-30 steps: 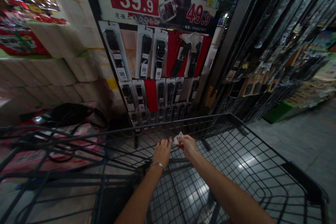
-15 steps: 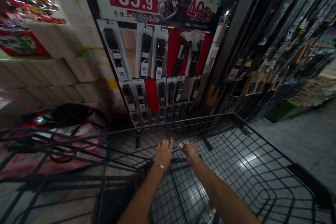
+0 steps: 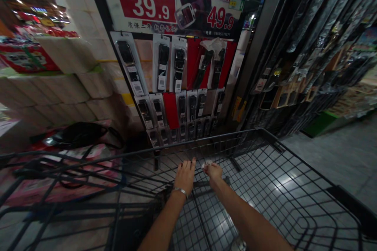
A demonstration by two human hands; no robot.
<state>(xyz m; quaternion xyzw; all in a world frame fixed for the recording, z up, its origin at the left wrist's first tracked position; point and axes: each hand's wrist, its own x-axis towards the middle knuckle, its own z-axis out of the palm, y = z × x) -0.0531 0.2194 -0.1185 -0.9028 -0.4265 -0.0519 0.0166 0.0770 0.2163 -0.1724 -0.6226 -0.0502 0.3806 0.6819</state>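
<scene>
Both my arms reach forward over a dark wire shopping cart [image 3: 306, 170]. My left hand [image 3: 185, 176], with a bracelet [image 3: 180, 191] at its wrist, lies palm down with fingers stretched out; whether it touches the cart's wires I cannot tell. Just to its right, my right hand [image 3: 213, 171] is closed around a small crumpled white tissue-like piece [image 3: 207, 163], which pokes out at the fingertips. A dark bar [image 3: 203, 183] of the cart runs beneath the two hands.
Beyond the cart stands a rack of packaged belts [image 3: 161, 62] under a price sign [image 3: 147, 4]. More belts [image 3: 306, 27] hang at right. Stacked paper packs [image 3: 55, 90] rise at left, with a black bag [image 3: 79, 133] on pink packages [image 3: 97, 157] below. Grey floor [image 3: 332, 153] shows at right.
The view has tilted up slightly, so rack and sign sit lower and more of the sign's top shows. My hands keep nearly the same pose; more of the white piece shows.
</scene>
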